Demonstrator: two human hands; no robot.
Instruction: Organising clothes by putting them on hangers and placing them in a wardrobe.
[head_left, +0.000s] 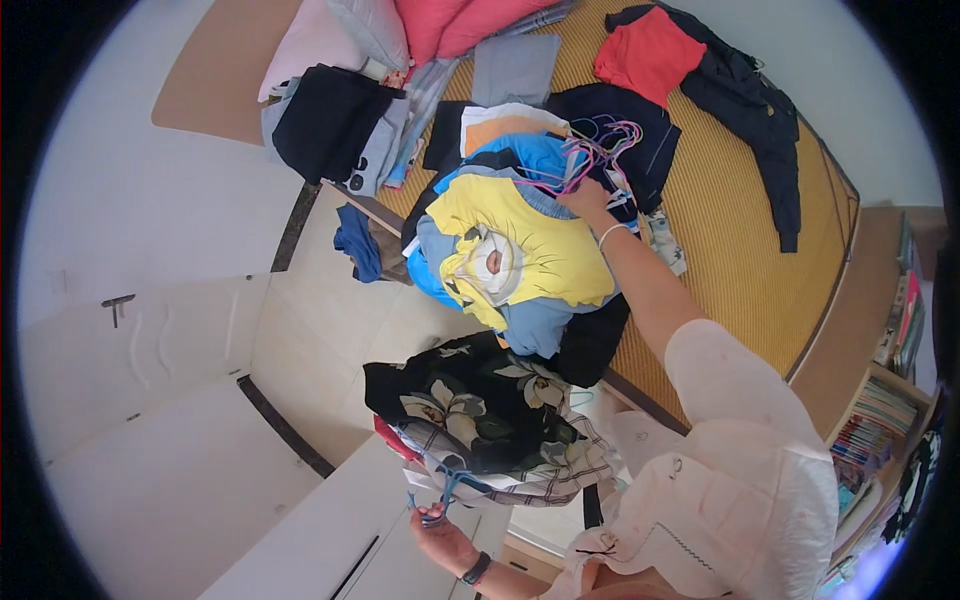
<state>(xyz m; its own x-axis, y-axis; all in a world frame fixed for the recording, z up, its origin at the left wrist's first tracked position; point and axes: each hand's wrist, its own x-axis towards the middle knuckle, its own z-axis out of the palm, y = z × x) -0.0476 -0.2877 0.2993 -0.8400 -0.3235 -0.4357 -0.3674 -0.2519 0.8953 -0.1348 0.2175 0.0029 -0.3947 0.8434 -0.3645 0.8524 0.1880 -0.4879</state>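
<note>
My left hand, with a dark watch on the wrist, is closed on blue clothes hangers. Clothes hang from them, with a black floral garment on top and checked cloth beneath. My right hand, wearing a pale bracelet, is farther up in the view, closed at the lower edge of a tangle of pink, purple and blue hangers. Beside it, a yellow T-shirt with a printed figure lies over blue and black clothes at the bed's edge. The fingertips of my right hand are partly hidden.
The bed has a woven mat. On it lie a dark jacket, a red cloth, folded grey cloth, black clothes and pink pillows. Blue and brown clothes are beside the bed. Bookshelves stand at the right.
</note>
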